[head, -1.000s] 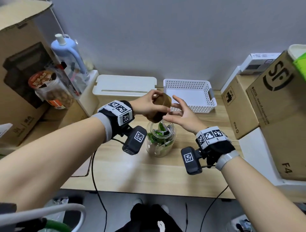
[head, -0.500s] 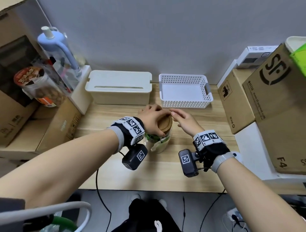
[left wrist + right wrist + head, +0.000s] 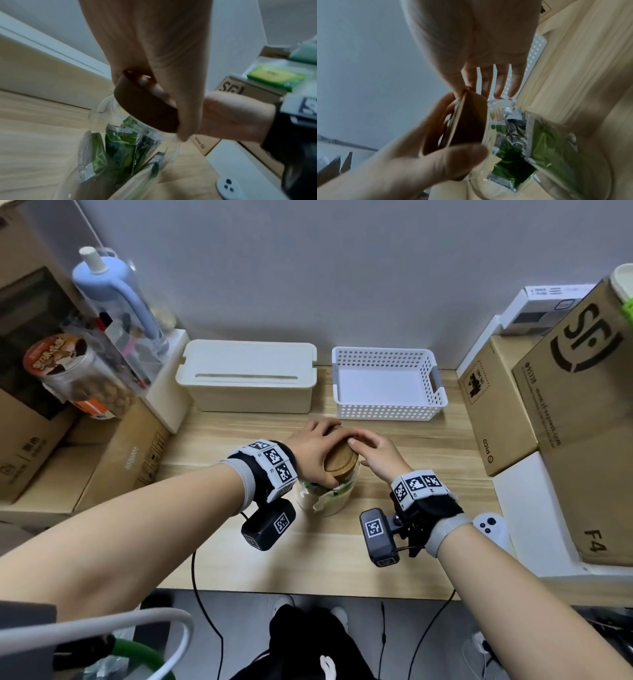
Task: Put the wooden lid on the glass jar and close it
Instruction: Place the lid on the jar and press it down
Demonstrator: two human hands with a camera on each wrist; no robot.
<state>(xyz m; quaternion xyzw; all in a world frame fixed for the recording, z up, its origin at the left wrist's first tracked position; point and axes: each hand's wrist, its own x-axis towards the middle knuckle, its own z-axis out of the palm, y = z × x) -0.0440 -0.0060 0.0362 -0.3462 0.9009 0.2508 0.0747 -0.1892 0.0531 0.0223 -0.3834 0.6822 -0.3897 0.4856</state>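
Head view — left hand grips wooden lid (on glass jar).

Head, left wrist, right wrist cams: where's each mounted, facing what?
Head: on the head, looking down at the wooden desk; both forearms, left hand, right hand.
Left wrist: under the left wrist, looking along the hand gripping the round wooden lid.
Right wrist: under the right wrist, along its straight fingers.
All share the lid and clear glass jar.
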